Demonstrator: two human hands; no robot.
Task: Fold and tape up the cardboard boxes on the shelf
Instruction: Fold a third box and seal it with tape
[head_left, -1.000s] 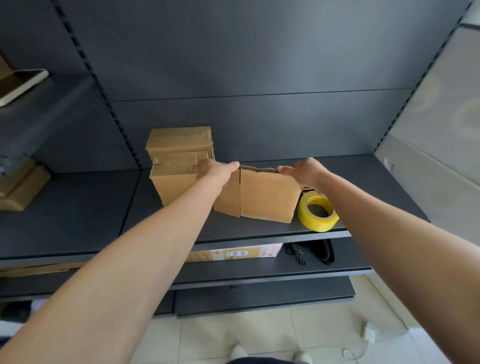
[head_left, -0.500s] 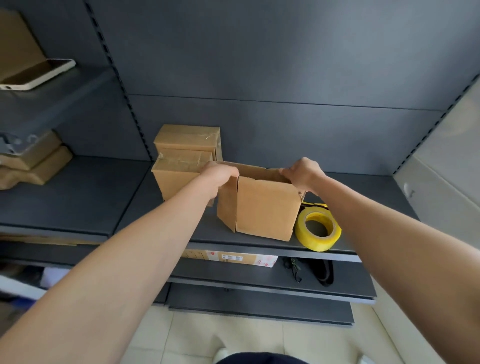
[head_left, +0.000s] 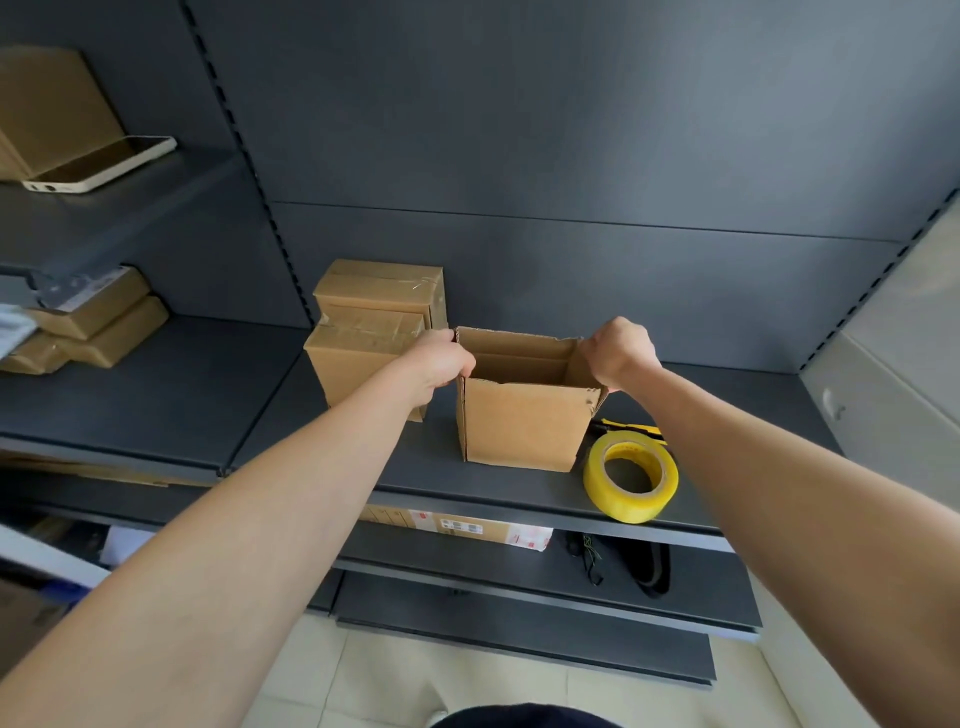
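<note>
Observer: stack of taped brown cardboard boxes (head_left: 363, 338), centre-left on dark grey metal shelf (head_left: 156, 405). State of left hand (head_left: 441, 364)?
Recorder: fingers curled, gripping left top edge of open brown cardboard box (head_left: 519, 426), frame centre. Opposite, right hand (head_left: 621, 353) pinches right top flap. Yellow tape roll (head_left: 630, 477) just right of box.

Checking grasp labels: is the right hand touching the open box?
Touching. Head view: the right hand grips the open box at its right top edge.
</note>
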